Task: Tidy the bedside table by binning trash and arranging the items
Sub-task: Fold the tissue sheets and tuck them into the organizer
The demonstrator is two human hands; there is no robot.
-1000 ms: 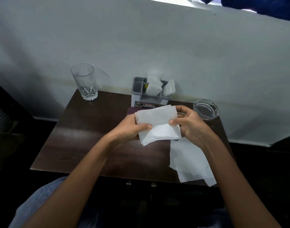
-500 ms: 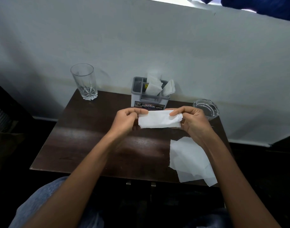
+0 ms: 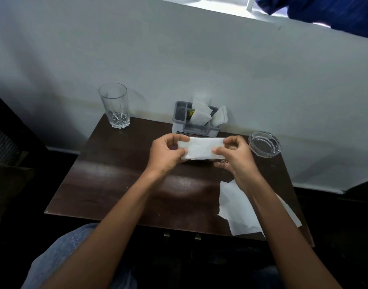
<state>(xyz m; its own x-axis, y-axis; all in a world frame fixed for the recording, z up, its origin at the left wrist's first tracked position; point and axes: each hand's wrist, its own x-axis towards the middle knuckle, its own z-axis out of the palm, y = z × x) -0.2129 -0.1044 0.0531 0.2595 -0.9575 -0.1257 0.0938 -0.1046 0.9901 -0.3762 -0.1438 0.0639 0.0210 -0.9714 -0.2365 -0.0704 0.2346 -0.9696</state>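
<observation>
Unfolded tissue sheets [image 3: 241, 207] are left lying at the near right edge of the table [image 3: 116, 180], partly hidden by the right forearm, so work is judged unfinished. Above mid-table, a folded tissue [image 3: 199, 150] is pinched at its ends by the curled fingers of the left hand [image 3: 166, 155] and right hand [image 3: 235, 157]. Behind, other tissues [image 3: 200, 116] are seemingly stowed in the grey holder [image 3: 180, 122], which is flanked by a glass [image 3: 115, 107] and an ashtray [image 3: 264, 144]; the way is blocked by neither.

Bare tabletop [image 3: 116, 180] left of centre; glass [image 3: 115, 108], grey holder [image 3: 180, 124], ashtray [image 3: 264, 144] lined along the wall [image 3: 178, 59], loose tissues [image 3: 237, 205] right.
</observation>
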